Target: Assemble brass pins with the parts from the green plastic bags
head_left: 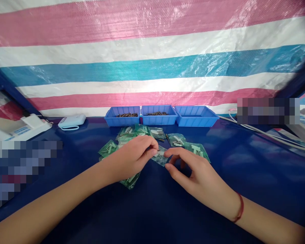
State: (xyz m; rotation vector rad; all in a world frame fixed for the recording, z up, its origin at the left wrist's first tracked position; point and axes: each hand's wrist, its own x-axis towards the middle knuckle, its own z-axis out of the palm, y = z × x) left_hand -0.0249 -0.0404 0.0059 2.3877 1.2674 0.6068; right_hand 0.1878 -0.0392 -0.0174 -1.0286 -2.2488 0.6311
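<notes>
My left hand (139,152) is closed in a pinch at the upper left edge of a small clear plastic bag (160,160) with white pieces in it. My right hand (193,169) is on the other side, its thumb and fingers apart, the index fingertip at the bag's right edge. Around them lie several green-tinted bags of white plastic parts and metal pieces: one bag (108,148) to the left, another bag (176,139) behind my right hand, and a third bag (198,150) partly behind its knuckles. A dark, thin screw-like piece (167,138) lies between bags.
Three blue bins stand along the back: a left bin (122,121) and a middle bin (159,120) with small brownish metal pieces, and a right bin (197,121) showing no contents. A light-blue case (72,121) and a white power strip (32,127) are left; white cables (259,134) run right.
</notes>
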